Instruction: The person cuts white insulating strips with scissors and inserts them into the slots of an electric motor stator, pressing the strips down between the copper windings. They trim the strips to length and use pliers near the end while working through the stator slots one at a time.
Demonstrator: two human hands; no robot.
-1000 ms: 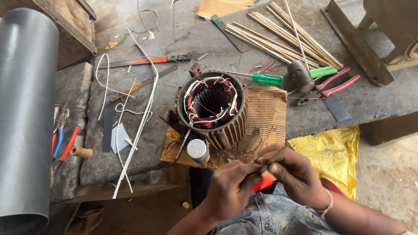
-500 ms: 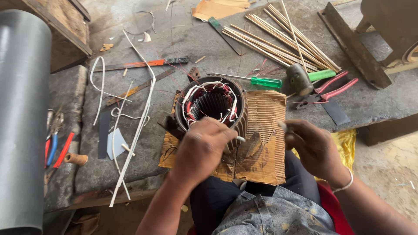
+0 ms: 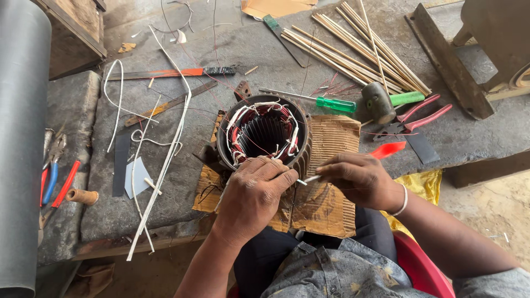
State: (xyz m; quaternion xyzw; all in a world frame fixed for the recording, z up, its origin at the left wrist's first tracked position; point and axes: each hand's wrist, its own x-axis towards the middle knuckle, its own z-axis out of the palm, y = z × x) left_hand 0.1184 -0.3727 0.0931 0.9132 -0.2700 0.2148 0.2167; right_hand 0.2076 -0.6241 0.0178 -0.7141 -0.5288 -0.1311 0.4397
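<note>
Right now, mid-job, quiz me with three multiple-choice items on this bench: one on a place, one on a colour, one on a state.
1. Where does the motor stator stand?
A. on the corrugated cardboard
B. inside the grey pipe
C. on the floor

2. What colour is the handle of the screwdriver behind the stator?
A. blue
B. green
C. yellow

3. What is the state of the two hands?
A. both resting flat on the bench
B. left hand at the stator's near rim, right hand pinching a thin white sleeve that runs between them
C. both gripping the red-handled pliers

Answers:
1 A: the cardboard shows under and beside the stator.
2 B: the handle is clear green.
3 B: the sleeve runs from the right fingertips to the left hand; the pliers lie untouched.
</note>
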